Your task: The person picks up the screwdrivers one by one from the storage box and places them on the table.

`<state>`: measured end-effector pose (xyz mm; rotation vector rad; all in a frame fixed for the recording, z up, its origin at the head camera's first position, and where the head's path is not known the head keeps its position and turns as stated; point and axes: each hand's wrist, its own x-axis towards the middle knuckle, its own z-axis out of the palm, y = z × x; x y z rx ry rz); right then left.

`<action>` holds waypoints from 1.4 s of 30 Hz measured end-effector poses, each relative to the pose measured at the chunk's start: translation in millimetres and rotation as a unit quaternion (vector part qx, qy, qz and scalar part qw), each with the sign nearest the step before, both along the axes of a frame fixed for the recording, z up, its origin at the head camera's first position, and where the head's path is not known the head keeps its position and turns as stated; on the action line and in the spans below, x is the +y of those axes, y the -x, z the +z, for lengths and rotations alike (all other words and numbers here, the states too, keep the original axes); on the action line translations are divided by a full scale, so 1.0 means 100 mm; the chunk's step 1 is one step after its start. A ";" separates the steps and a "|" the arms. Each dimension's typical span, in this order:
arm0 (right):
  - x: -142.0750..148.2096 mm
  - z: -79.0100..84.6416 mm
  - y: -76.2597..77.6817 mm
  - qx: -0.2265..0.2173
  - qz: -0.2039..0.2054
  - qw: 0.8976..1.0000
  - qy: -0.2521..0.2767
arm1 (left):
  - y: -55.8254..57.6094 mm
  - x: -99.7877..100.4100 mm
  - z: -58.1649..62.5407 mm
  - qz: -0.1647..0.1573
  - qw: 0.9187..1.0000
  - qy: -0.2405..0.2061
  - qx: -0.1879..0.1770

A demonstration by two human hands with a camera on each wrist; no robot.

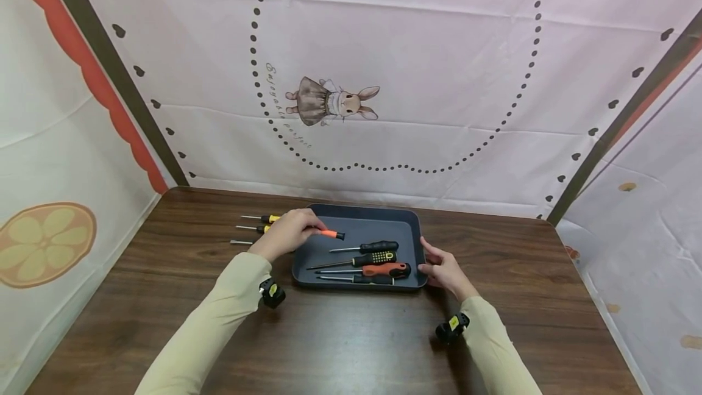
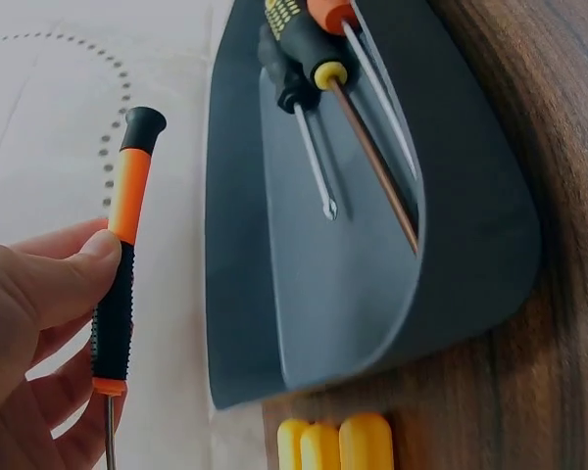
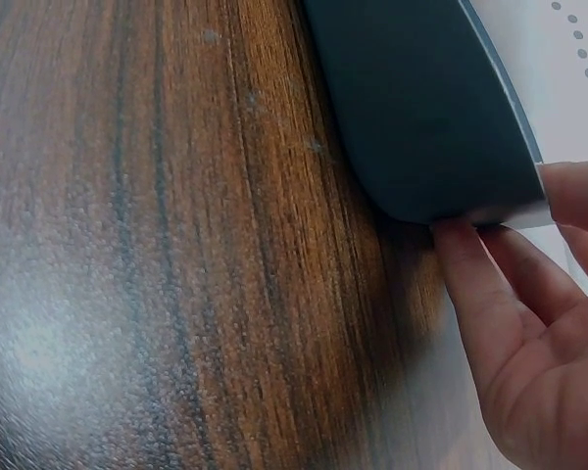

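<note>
In the head view my left hand (image 1: 290,230) is over the left end of the dark grey tray (image 1: 351,212). It pinches an orange-and-black screwdriver (image 2: 127,196) by the handle, thumb and fingers around it; the shaft runs out of the left wrist view at the bottom. My right hand (image 1: 446,273) holds the tray's right end, with fingertips against the wall in the right wrist view. Inside the tray lie a small black screwdriver (image 1: 378,247), a black-and-yellow one (image 1: 375,258), an orange-and-black one (image 1: 386,270) and a dark-handled one (image 1: 373,280), shafts pointing left.
Left of the tray, yellow-handled screwdrivers (image 1: 269,219) lie on the brown wooden table (image 1: 351,340), partly hidden by my left hand; their yellow ends (image 2: 367,446) show in the left wrist view. A white patterned cloth (image 1: 439,78) rises behind the table.
</note>
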<state>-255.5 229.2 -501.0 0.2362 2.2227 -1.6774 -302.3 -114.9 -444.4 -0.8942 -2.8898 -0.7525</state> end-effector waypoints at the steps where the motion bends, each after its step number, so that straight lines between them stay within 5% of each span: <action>1: 0.00 0.00 0.00 0.001 0.001 1.000 -0.001 | -0.01 -0.03 0.00 0.008 1.000 -0.002 -0.004; 10: 0.00 0.00 0.00 0.001 0.002 1.000 -0.001 | -0.12 -0.37 -0.08 0.058 0.998 -0.006 -0.031; 25: 0.01 -0.01 0.01 0.001 0.001 1.000 0.001 | -0.16 -0.92 -0.32 0.057 0.998 -0.037 -0.017; 42: 0.02 -0.01 0.02 -0.002 -0.003 1.000 -0.009 | -0.22 -1.05 -0.59 0.080 0.996 -0.012 -0.049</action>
